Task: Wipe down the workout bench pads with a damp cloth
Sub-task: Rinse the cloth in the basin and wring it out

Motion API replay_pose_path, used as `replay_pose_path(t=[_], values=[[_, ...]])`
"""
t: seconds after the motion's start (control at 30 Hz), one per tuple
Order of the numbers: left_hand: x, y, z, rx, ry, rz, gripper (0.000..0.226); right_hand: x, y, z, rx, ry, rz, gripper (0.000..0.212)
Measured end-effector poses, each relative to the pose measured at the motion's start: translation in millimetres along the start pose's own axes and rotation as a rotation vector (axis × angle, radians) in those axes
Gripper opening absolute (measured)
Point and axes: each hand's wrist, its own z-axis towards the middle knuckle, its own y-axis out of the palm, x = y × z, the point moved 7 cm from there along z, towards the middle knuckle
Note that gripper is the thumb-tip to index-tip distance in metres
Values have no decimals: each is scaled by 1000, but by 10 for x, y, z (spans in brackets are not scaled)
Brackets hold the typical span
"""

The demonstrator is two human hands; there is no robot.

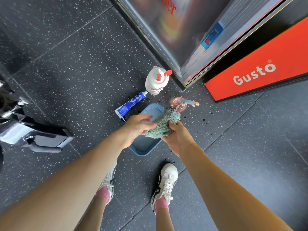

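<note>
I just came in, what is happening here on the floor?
A person stands over a blue basin on the floor and holds a green cloth above it with both hands: the left hand pinches one side, the right hand grips the other. A white bottle, a blue tube and a pink spray bottle are beside the basin. Nothing is being wiped at this moment.
</note>
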Motion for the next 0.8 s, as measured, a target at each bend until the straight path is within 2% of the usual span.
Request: replay_pose_path(t=[0.07, 0.13, 0.2, 0.23, 0.3, 0.4, 0.47, 0.53, 0.63, 0.7, 0.73, 0.8], values=[[-22, 22, -31, -18, -35, 71, 14, -11, 12, -35, -43, -2, -4, 32], [-36, 42, -38, -20, -33, 133, 10, 7, 14, -68, -53, 9, -33, 25], [-48, -20, -16, 119, 3, 125, 11, -3, -69, -79, 45, -14, -57, 19], [-79, -87, -5, 238, 6, 53, 11, -17, -154, -78, 132, -33, -39, 21], [-183, -179, -18, 426, -58, -238, 12, -36, -320, -89, 279, -52, 74, 26], [-311, -120, -5, 450, -161, -719, 31, -49, -360, -158, 305, -45, 176, 9], [-315, -93, 13, 443, -187, -877, 39, -62, -316, -206, 241, -41, 169, 4], [-305, -127, 9, 490, -180, -730, 38, -82, -280, -253, 156, -62, 168, 13], [-284, -200, 5, 478, -176, -225, 61, -107, -206, -333, 39, -83, 73, 21], [-244, -141, 0, 314, -167, 260, 64, -118, -173, -376, 5, -72, -8, 12], [-247, -83, -2, 215, -162, 389, 59, -130, -155, -393, -6, -65, -42, 9], [-248, 83, -45, -8, -158, 385, 52, -148, -86, -416, -56, -31, -75, 17]])
